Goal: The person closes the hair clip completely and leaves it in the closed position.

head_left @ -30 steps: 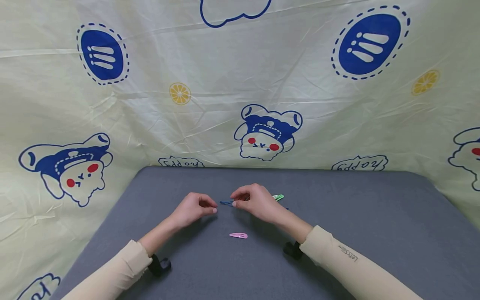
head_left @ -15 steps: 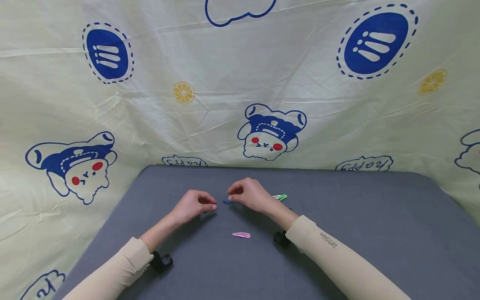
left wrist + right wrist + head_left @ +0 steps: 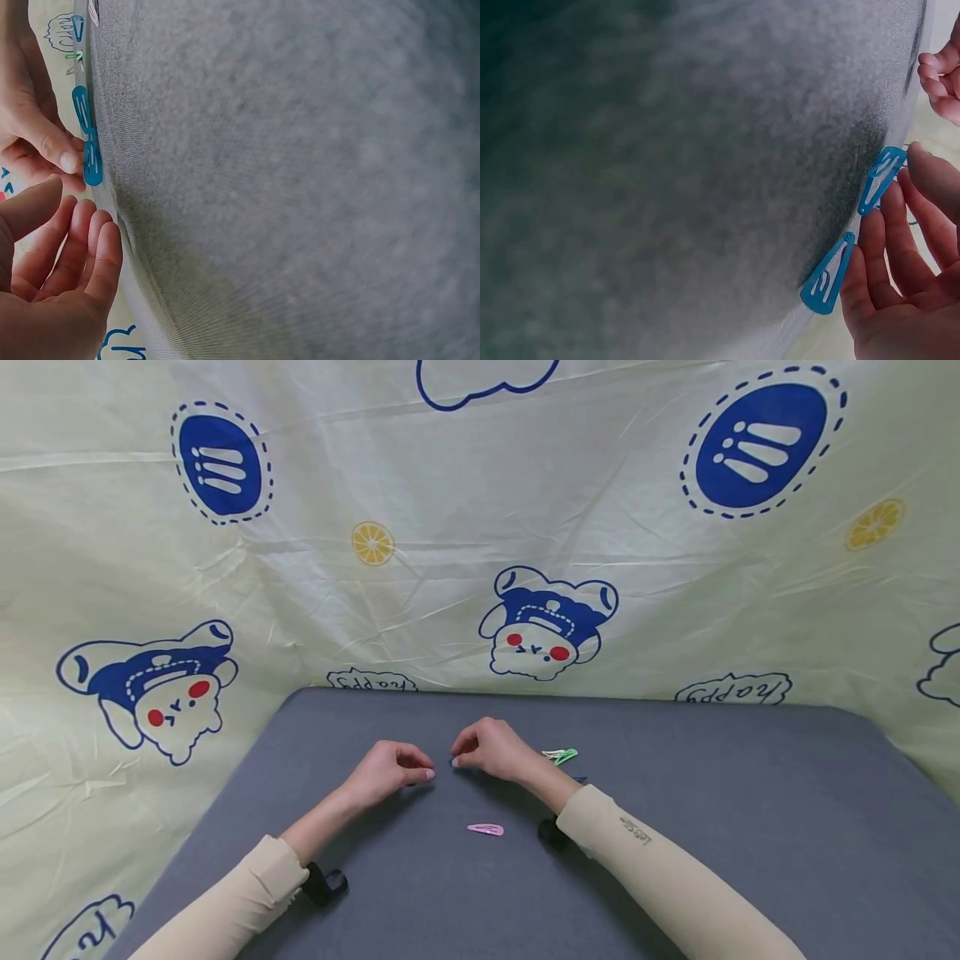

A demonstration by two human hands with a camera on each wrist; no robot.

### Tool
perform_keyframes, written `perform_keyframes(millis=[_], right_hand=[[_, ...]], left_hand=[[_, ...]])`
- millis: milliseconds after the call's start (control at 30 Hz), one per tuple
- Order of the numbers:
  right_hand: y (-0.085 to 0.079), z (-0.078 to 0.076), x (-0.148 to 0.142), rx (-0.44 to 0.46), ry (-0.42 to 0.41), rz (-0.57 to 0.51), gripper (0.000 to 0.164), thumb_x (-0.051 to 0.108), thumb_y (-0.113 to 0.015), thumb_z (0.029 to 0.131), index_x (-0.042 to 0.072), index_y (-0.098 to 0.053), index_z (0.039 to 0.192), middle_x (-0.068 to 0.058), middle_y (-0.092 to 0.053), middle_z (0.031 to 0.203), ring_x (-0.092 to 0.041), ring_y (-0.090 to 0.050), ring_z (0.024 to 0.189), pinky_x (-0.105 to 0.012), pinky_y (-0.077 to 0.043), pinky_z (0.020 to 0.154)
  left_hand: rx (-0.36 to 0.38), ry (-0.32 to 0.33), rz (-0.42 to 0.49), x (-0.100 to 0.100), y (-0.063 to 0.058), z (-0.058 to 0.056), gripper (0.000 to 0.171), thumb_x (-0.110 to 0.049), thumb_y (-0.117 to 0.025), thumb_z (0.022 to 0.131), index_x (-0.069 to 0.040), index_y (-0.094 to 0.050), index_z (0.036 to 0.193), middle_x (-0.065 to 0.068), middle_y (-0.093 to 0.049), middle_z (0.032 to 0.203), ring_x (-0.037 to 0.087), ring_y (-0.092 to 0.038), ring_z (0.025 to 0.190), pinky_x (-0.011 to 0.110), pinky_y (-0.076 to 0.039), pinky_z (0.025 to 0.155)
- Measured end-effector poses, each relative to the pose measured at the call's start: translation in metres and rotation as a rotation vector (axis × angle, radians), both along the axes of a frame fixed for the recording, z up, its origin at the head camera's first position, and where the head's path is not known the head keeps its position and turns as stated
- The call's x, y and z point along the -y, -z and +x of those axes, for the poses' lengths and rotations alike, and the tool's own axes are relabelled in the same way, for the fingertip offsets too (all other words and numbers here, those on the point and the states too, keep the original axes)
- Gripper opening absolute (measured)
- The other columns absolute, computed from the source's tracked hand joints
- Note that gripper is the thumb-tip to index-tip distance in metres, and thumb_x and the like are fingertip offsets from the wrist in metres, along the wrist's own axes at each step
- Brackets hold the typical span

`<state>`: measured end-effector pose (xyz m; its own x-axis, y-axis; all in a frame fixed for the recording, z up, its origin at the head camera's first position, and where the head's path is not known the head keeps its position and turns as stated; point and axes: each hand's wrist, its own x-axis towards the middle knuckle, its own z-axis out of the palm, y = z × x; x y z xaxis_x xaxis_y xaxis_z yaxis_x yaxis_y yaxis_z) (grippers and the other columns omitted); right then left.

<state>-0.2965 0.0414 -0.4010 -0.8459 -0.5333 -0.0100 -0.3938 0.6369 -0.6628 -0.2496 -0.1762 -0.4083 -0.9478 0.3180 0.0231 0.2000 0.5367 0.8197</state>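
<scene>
My right hand [image 3: 491, 750] reaches down to the table in the head view. Its thumb tip meets the end of a blue snap hair clip [image 3: 885, 180], with lightly bent fingers close behind; most of the clip is hidden from above. A second blue hair clip [image 3: 827, 275] lies end to end with it, under the same hand. Facing them from the left, my left hand [image 3: 387, 770] has loosely curved fingers and holds nothing. A pink hair clip [image 3: 486, 830] lies nearer, between the forearms.
Behind the right wrist lie green and white hair clips [image 3: 562, 756]. Part of another blue clip [image 3: 579, 778] shows beside that wrist. The grey cloth-covered table [image 3: 720, 827] ends at a printed curtain [image 3: 420, 610] hanging behind it. Black straps hang at both cuffs.
My right hand has moved left along the blue hair clip to its left end, covering more of it. The left hand stays nearly still. The whole view has shifted slightly.
</scene>
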Motion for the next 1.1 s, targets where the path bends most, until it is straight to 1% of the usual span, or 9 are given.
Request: perform_keyframes(millis=[200, 400, 533, 700, 967, 1100], right_hand=[[0.0, -0.002, 0.007, -0.01, 0.007, 0.045, 0.011, 0.016, -0.076, 0.087, 0.014, -0.077, 0.098, 0.006, -0.067, 0.088, -0.017, -0.056, 0.083, -0.029, -0.049, 0.071], [0.001, -0.003, 0.012, -0.043, -0.017, 0.097, 0.007, 0.015, -0.077, 0.087, 0.014, -0.077, 0.094, 0.006, -0.065, 0.083, -0.016, -0.055, 0.078, -0.029, -0.047, 0.07], [0.0, -0.004, 0.011, -0.018, -0.017, 0.046, 0.004, 0.012, -0.076, 0.087, 0.013, -0.077, 0.091, 0.005, -0.065, 0.081, -0.016, -0.054, 0.077, -0.029, -0.046, 0.067], [-0.005, -0.004, 0.005, 0.0, 0.01, -0.028, 0.004, 0.015, -0.075, 0.088, 0.013, -0.078, 0.091, 0.005, -0.067, 0.082, -0.018, -0.055, 0.077, -0.029, -0.047, 0.066], [-0.007, -0.003, -0.003, 0.006, 0.037, -0.06, 0.006, 0.017, -0.075, 0.089, 0.014, -0.078, 0.094, 0.006, -0.067, 0.085, -0.018, -0.056, 0.079, -0.03, -0.048, 0.067], [-0.009, 0.0, -0.007, -0.002, 0.045, -0.089, 0.009, 0.018, -0.075, 0.088, 0.012, -0.078, 0.095, 0.006, -0.067, 0.086, -0.018, -0.056, 0.078, -0.03, -0.048, 0.067]], left_hand=[[0.004, -0.017, 0.001, 0.002, 0.002, -0.001, 0.013, -0.011, -0.075, 0.087, -0.003, -0.076, 0.098, 0.002, -0.07, 0.09, 0.015, -0.059, 0.076, 0.032, -0.048, 0.067], [0.009, -0.032, -0.002, 0.003, 0.003, 0.0, 0.012, -0.011, -0.075, 0.087, -0.004, -0.076, 0.097, 0.002, -0.07, 0.09, 0.016, -0.059, 0.077, 0.032, -0.048, 0.068], [0.01, -0.027, -0.002, 0.004, 0.004, 0.0, 0.013, -0.012, -0.075, 0.087, -0.005, -0.076, 0.097, 0.002, -0.07, 0.09, 0.015, -0.059, 0.076, 0.031, -0.048, 0.067], [0.007, -0.027, 0.005, 0.005, 0.004, 0.0, 0.014, -0.012, -0.075, 0.087, -0.004, -0.076, 0.097, 0.002, -0.07, 0.088, 0.016, -0.059, 0.075, 0.032, -0.048, 0.066], [0.014, -0.023, 0.013, 0.005, 0.0, 0.002, 0.016, -0.014, -0.074, 0.088, -0.004, -0.076, 0.1, 0.003, -0.069, 0.09, 0.018, -0.057, 0.075, 0.033, -0.047, 0.065], [0.008, -0.024, 0.023, 0.004, -0.001, 0.002, 0.016, -0.015, -0.075, 0.088, -0.004, -0.076, 0.1, 0.003, -0.069, 0.09, 0.017, -0.057, 0.076, 0.032, -0.047, 0.066]])
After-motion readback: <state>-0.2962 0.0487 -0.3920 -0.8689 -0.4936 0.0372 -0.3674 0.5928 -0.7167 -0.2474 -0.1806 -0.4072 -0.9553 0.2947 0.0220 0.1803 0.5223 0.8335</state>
